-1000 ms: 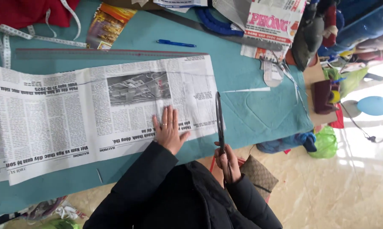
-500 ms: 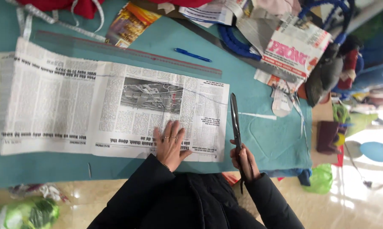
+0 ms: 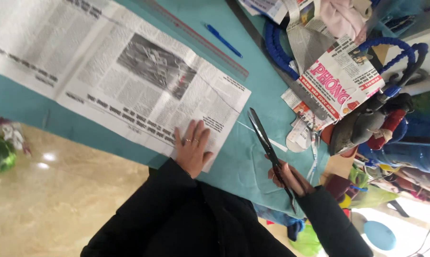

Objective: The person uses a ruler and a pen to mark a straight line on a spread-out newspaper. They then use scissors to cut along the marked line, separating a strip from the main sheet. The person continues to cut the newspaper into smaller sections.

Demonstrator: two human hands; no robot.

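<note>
Two hands share the work: my left hand (image 3: pixel 193 151) lies flat, fingers spread, on the near right corner of the newspaper (image 3: pixel 115 76), pinning it to the teal desk (image 3: pixel 253 95). My right hand (image 3: pixel 291 178) grips the handles of the long scissors (image 3: pixel 267 147), blades closed or nearly so and pointing away from me, just beside the paper's right edge. I judge the cut is being lined up; next I need the blades opened and their tips brought onto that edge.

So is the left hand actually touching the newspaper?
Touching. The head view shows the left hand lying flat, fingers spread, on the near corner of the newspaper, with no gap visible.
</note>
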